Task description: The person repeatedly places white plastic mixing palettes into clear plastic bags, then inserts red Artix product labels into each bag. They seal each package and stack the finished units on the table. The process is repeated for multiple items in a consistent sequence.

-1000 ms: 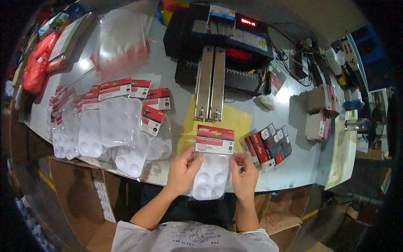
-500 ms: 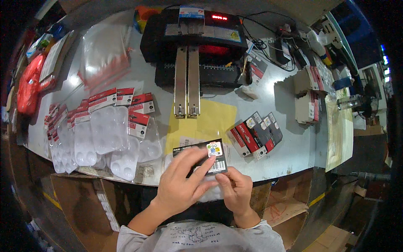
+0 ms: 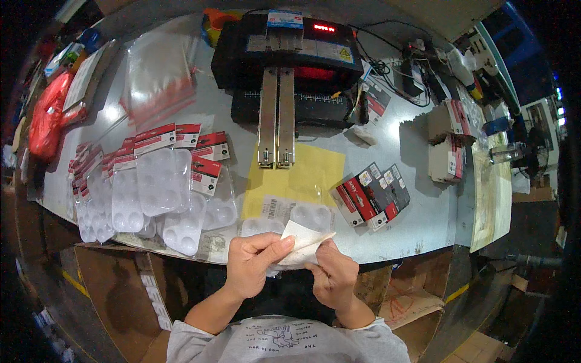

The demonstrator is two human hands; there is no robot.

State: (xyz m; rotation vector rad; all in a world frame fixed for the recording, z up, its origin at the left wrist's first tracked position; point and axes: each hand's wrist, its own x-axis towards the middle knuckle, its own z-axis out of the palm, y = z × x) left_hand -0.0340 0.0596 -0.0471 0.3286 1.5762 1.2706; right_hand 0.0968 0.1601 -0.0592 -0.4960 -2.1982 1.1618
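Folded card (image 3: 301, 248), pinched by left hand (image 3: 251, 263) and right hand (image 3: 334, 275) at counter's (image 3: 420, 209) six o'clock, looked light, creasable, best held edgewise.

The grey table (image 3: 423, 218) bears a yellow sheet (image 3: 324, 160), bagged white palettes (image 3: 163, 181), cards (image 3: 370, 196) and a black machine (image 3: 236, 63).

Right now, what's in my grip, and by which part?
A folded cream card: left grip on its left side, right grip on its right side.
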